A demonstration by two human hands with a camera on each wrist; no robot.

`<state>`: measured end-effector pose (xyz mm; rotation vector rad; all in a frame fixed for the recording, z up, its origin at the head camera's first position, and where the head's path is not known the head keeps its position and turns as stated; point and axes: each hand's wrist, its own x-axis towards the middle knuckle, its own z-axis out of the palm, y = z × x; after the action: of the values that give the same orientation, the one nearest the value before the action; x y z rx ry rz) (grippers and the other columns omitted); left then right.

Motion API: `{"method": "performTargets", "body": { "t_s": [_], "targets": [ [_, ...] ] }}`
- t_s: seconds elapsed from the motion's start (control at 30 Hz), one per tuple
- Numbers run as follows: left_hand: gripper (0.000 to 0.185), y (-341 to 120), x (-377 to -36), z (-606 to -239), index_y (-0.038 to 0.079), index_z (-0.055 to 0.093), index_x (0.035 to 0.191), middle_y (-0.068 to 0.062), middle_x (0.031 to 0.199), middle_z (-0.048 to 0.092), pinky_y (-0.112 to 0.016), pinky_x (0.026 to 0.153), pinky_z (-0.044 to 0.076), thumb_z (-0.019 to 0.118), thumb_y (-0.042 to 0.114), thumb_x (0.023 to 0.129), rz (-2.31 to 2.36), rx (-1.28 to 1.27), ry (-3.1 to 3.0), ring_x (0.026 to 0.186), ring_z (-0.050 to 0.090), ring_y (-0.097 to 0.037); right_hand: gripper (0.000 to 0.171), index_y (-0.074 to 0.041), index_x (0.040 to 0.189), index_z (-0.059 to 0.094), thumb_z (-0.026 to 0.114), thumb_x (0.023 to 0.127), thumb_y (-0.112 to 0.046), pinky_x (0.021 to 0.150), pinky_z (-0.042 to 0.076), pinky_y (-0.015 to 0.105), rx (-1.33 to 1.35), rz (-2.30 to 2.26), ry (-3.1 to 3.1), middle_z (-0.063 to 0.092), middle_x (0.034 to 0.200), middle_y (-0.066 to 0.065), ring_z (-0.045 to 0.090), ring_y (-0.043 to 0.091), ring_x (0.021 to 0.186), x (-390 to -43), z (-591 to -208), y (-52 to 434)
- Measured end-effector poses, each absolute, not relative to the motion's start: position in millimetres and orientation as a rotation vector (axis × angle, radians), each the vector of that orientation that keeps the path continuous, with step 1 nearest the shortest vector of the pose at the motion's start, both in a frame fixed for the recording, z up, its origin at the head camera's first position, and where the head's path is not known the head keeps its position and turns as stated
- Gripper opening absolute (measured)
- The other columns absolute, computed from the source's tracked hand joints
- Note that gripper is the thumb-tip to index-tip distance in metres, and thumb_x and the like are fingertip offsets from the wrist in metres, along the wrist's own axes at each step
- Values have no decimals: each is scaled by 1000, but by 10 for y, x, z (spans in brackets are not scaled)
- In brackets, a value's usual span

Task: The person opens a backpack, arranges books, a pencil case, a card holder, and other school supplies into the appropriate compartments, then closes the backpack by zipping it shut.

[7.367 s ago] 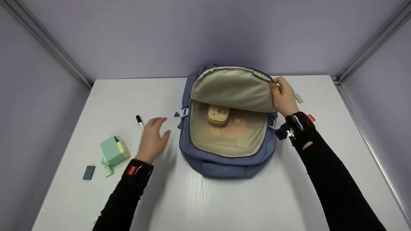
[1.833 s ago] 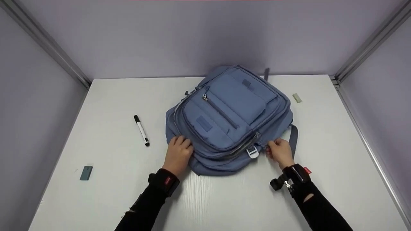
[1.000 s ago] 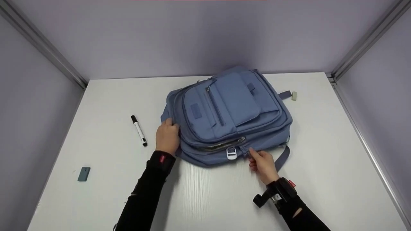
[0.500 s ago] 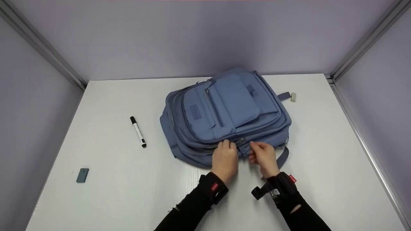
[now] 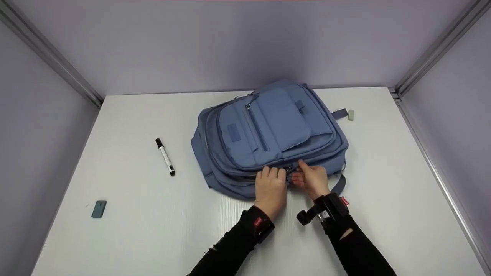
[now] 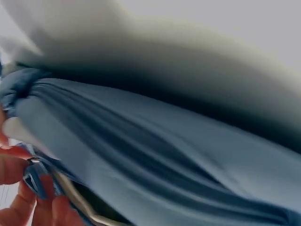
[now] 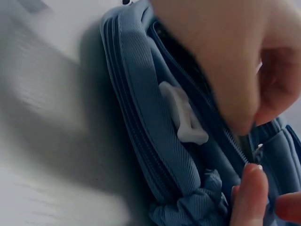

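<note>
A blue backpack (image 5: 284, 122) lies on its back, turned aslant, with its flap down. Along its near side runs a partly undone zip (image 7: 193, 77); pale lining shows in the gap in the left wrist view. My left hand (image 5: 270, 191) grips the edge of this zip, fingers curled over it. Just right of it, my right hand (image 5: 314, 180) has thumb and fingers at the zip's end, pinching the blue zip pull (image 6: 33, 181). A white buckle (image 7: 183, 115) hangs beside the zip. The bag's contents are hidden.
On the white table (image 5: 134, 237), a black-and-white marker (image 5: 165, 157) lies left of the bag, and a small dark teal block (image 5: 99, 209) lies at the far left. A small pale green block (image 5: 351, 115) touches or nearly touches a strap end (image 5: 339, 114) at the right.
The bag's raised flap is down and the bag has turned; the green-and-yellow object has left the table. My left hand moved right to the side zip; my right hand shifted slightly up and left.
</note>
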<state>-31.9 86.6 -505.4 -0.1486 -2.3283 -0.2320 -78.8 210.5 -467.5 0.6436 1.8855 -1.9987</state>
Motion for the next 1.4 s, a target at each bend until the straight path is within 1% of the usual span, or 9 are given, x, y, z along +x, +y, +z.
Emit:
{"method": "performTargets", "body": {
  "t_s": [0.13,0.3,0.43,0.6,0.73,0.93,1.1,1.27,1.4],
  "targets": [
    [17,925,-275,-5006,13,59,79,1,68,61,-29,60,39,76,16,74,-318,-201,-2351,63,55,-17,27,5,87,55,47,104,-15,51,55,21,610,-2031,1869,64,56,2,64,7,49,-822,-4697,2107],
    [15,898,-242,-4968,12,56,78,0,67,59,-30,60,41,71,13,78,-388,-231,-2380,60,55,-18,23,7,94,55,41,103,-9,52,54,18,576,-2044,1901,64,59,0,64,6,50,-849,-4710,2105],
    [16,767,-185,-4958,12,53,78,-1,68,59,-31,61,41,69,10,79,-464,-234,-2423,62,55,-19,16,4,97,51,39,101,-6,51,53,17,596,-2058,1907,62,60,0,61,5,49,-874,-4722,2114],
    [18,502,-62,-4982,10,51,78,-2,69,57,-31,63,42,68,10,84,-586,-223,-2488,64,54,-19,15,1,94,49,38,100,-6,48,51,17,591,-2039,1943,60,59,-1,59,5,48,-904,-4736,2142],
    [21,258,22,-5010,9,49,76,-4,68,55,-33,64,43,69,8,83,-640,-203,-2480,64,53,-20,14,0,92,48,38,100,-6,48,49,17,549,-1994,2009,58,59,-2,56,5,48,-927,-4748,2187],
    [22,-84,77,-5045,8,46,73,-5,63,49,-35,61,42,67,3,81,-646,-201,-2418,59,49,-21,14,1,92,49,40,99,-7,47,47,17,488,-1927,2080,56,58,-3,53,5,47,-979,-4748,2294],
    [20,-317,120,-5070,6,47,73,-7,63,50,-37,60,41,65,3,79,-643,-166,-2394,58,50,-25,16,2,90,52,40,98,-6,47,47,17,423,-1847,2134,55,58,-5,53,4,47,-1070,-4726,2431],
    [20,-494,138,-5096,5,46,72,-8,62,48,-38,58,39,65,2,78,-658,-87,-2376,57,48,-26,18,-2,83,53,40,96,-6,47,47,16,338,-1741,2195,55,56,-7,52,2,46,-1216,-4677,2609],
    [22,-554,132,-5092,4,44,72,-7,63,49,-38,58,38,65,2,79,-664,-62,-2387,57,47,-26,20,-5,79,54,41,94,-6,47,47,17,286,-1678,2233,55,56,-8,53,1,46,-1292,-4646,2702]
  ]
}}
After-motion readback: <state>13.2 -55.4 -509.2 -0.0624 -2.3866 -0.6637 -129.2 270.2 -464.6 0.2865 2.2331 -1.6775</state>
